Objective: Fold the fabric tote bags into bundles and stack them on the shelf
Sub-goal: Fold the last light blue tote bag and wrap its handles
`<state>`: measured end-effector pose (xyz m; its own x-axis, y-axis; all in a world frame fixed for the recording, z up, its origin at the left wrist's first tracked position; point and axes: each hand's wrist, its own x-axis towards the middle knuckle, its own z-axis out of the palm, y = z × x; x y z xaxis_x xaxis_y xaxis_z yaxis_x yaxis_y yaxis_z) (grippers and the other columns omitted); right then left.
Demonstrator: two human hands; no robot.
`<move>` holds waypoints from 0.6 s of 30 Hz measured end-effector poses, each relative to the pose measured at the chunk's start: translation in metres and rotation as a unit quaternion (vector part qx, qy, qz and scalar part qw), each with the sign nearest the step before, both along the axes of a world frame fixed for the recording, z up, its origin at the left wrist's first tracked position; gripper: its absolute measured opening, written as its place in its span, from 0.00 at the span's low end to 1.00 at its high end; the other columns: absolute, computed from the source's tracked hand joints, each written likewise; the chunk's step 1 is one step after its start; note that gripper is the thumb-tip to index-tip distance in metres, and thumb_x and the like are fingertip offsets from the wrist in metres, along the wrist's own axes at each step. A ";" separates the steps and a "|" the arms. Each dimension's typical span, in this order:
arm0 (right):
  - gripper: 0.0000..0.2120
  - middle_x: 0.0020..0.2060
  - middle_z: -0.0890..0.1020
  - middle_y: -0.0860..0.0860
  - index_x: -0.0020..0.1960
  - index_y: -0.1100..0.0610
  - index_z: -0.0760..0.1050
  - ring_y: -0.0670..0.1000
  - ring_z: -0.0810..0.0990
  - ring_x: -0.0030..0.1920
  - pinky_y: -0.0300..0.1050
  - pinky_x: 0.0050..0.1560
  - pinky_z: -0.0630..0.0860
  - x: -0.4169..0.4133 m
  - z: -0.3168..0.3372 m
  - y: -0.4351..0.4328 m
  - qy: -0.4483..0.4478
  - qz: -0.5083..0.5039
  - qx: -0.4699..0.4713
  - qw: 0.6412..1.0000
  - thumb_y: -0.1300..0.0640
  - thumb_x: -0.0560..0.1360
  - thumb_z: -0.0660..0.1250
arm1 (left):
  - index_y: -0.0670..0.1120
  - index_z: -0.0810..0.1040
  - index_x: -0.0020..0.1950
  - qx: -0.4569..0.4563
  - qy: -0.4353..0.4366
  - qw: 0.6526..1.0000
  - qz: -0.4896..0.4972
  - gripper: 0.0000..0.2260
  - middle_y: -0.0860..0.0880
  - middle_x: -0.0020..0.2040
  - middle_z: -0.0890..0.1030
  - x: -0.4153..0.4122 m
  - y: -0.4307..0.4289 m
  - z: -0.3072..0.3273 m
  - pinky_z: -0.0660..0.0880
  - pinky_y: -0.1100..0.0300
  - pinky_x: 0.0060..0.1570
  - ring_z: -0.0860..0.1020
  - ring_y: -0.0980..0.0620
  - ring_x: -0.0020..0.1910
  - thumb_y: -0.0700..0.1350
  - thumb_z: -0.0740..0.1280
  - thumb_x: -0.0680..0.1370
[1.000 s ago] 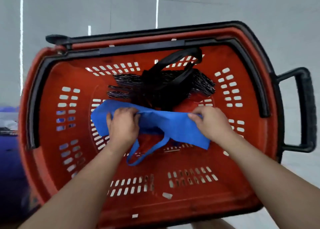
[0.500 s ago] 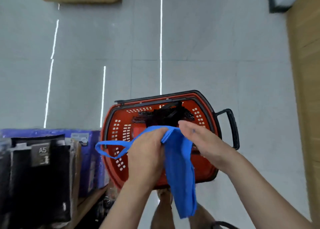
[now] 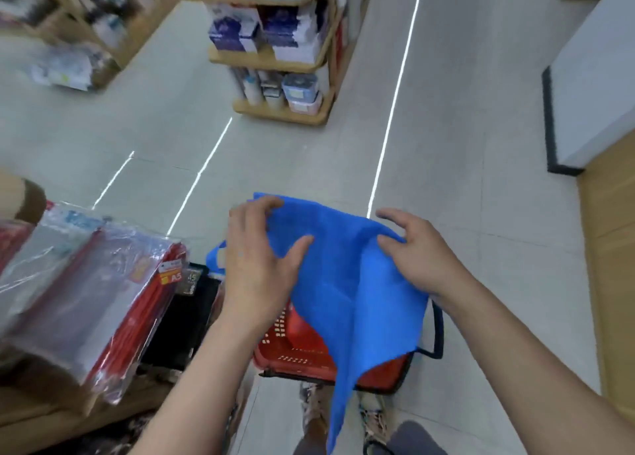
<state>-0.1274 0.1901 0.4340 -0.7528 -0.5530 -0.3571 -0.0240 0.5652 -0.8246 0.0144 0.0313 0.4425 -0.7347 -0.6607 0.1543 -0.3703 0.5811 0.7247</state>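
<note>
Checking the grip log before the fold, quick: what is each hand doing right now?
Left hand: holding the blue tote bag, thumb over the fabric.
Right hand: holding the same bag, fingers curled on its other side.

Red basket (image 3: 299, 348) on grey tile floor (image 3: 464, 152), black handle (image 3: 438, 334) sticking out right. Sneakers (image 3: 376, 420) just beside it. Left: plastic-wrapped red packs (image 3: 103, 283) leaning, black packs (image 3: 185, 317) with A5 tags next to them. Far back, blurry wooden display stand (image 3: 285, 114) full of boxes. White pillar (image 3: 591, 76) with black base on right.
</note>
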 end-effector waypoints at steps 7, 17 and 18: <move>0.31 0.48 0.78 0.54 0.75 0.47 0.59 0.53 0.79 0.36 0.44 0.32 0.77 0.016 0.050 -0.028 -0.172 0.002 -0.063 0.983 0.68 0.75 0.57 | 0.66 0.65 0.70 0.128 -0.069 0.989 -0.017 0.28 0.60 0.61 0.79 0.078 0.096 0.017 0.69 0.69 0.53 0.75 0.62 0.58 0.44 0.69 0.75; 0.34 0.72 0.63 0.40 0.66 0.31 0.68 0.39 0.59 0.73 0.38 0.67 0.62 0.089 0.164 -0.037 0.144 0.495 -0.122 0.848 0.34 0.62 0.73 | 0.65 0.72 0.52 -0.109 -0.106 0.977 0.152 0.24 0.65 0.41 0.79 0.228 0.056 0.137 0.75 0.58 0.42 0.79 0.56 0.45 0.37 0.57 0.67; 0.25 0.66 0.73 0.43 0.60 0.36 0.76 0.41 0.68 0.68 0.39 0.63 0.67 0.107 0.168 -0.045 0.173 0.509 -0.126 0.833 0.37 0.64 0.72 | 0.64 0.73 0.52 -0.115 -0.101 0.973 0.173 0.23 0.65 0.40 0.79 0.247 0.059 0.148 0.75 0.58 0.43 0.79 0.56 0.45 0.37 0.58 0.68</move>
<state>-0.0208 0.1450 0.6022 0.1193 -0.9928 0.0089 -0.6466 -0.0845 -0.7581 0.2616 0.0906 0.5905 -0.5054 -0.8388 0.2026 -0.6936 0.5345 0.4830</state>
